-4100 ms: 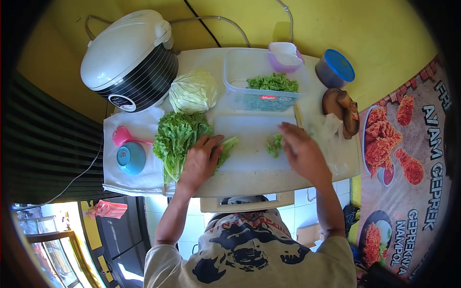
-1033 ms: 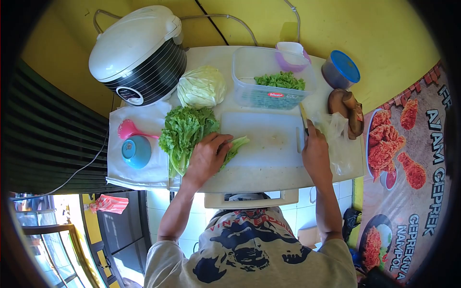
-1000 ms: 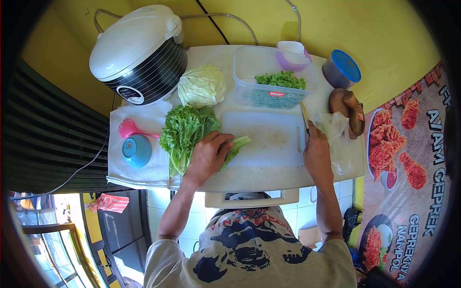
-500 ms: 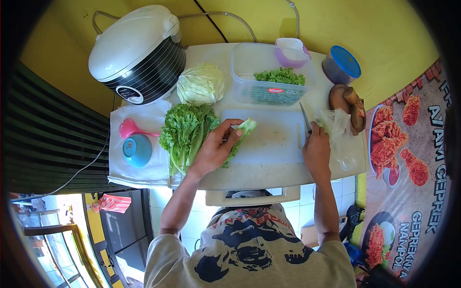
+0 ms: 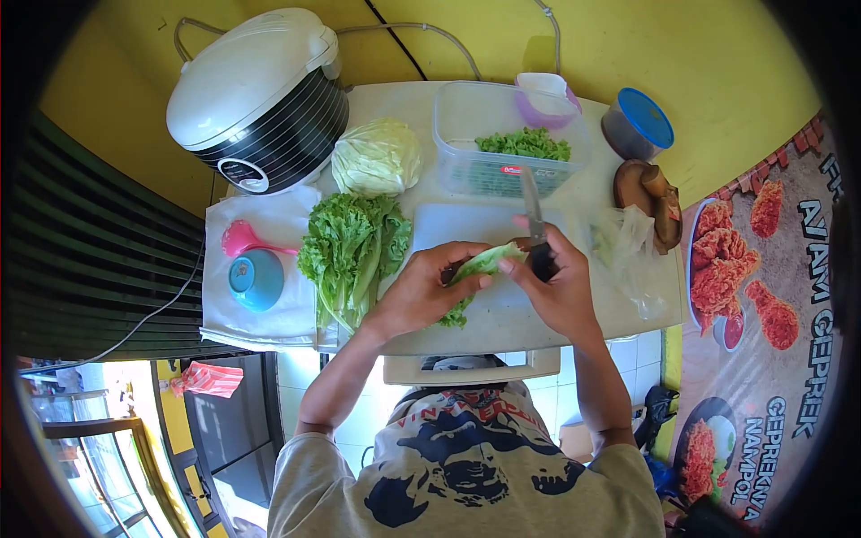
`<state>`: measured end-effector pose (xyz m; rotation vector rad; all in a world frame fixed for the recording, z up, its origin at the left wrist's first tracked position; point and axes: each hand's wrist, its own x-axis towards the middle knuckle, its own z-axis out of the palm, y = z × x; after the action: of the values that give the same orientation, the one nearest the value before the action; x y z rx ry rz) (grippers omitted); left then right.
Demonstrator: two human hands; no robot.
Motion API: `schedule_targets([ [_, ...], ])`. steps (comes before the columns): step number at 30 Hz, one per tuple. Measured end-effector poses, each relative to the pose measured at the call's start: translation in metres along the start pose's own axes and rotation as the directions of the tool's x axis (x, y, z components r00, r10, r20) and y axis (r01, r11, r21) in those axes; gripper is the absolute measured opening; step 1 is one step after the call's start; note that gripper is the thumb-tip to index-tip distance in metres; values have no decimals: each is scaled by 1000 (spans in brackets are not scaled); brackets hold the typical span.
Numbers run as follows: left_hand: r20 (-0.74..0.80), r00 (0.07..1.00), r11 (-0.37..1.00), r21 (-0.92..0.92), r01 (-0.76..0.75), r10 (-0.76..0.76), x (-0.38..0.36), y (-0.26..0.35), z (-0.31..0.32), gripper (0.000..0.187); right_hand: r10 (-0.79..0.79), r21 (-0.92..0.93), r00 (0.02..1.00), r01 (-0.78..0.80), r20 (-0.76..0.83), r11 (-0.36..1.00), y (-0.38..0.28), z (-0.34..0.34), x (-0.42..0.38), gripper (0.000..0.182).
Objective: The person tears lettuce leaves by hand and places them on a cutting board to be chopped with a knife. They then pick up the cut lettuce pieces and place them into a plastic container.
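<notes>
My left hand (image 5: 421, 291) is closed on a lettuce leaf (image 5: 489, 261) above the near part of the white cutting board (image 5: 439, 221). Beside it, my right hand (image 5: 560, 278) grips the black handle of a knife (image 5: 533, 202), its blade pointing away from me. The right thumb touches the leaf's pale end. A bunch of green lettuce (image 5: 354, 242) lies left of the board, with a pale cabbage (image 5: 377, 158) behind it. Cut greens (image 5: 529, 143) are inside a clear plastic box (image 5: 457, 170) beyond the board.
A rice cooker (image 5: 256, 99) stands back left. At the left are a blue bowl (image 5: 256, 280) and a pink ladle (image 5: 240, 238). Behind the box sits a purple bowl (image 5: 544, 109). To the right are a blue-lidded tub (image 5: 644, 119), a brown object (image 5: 635, 184) and a plastic bag (image 5: 632, 251).
My right hand has lifted the knife and moved left and nearer to me, up to the leaf. My left hand has shifted right and slightly nearer to me, still holding the leaf.
</notes>
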<state>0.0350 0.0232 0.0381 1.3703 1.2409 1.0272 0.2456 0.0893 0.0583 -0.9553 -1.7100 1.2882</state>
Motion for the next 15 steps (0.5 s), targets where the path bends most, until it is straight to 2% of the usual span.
schedule_targets([
  [2, -4, 998, 996, 50, -70, 71, -2, 5, -2, 44, 57, -9, 998, -57, 32, 998, 11, -2, 5, 31],
  [3, -7, 995, 992, 74, -103, 104, -4, 6, -3, 46, 50, 76, 999, -49, -7, 996, 12, 0, 6, 20],
  [7, -59, 978, 963, 197, -183, 198, -13, -6, -10, 50, 106, 157, 991, -91, -88, 983, 18, -1, 8, 13],
  [10, -114, 979, 956, 260, -134, 169, -19, -8, -12, 43, 153, 157, 986, -141, -67, 977, 22, -4, 8, 15],
  [15, -140, 987, 984, 172, -49, 74, -23, -6, -19, 29, 103, 53, 995, -102, -12, 993, 26, -14, 6, 15],
])
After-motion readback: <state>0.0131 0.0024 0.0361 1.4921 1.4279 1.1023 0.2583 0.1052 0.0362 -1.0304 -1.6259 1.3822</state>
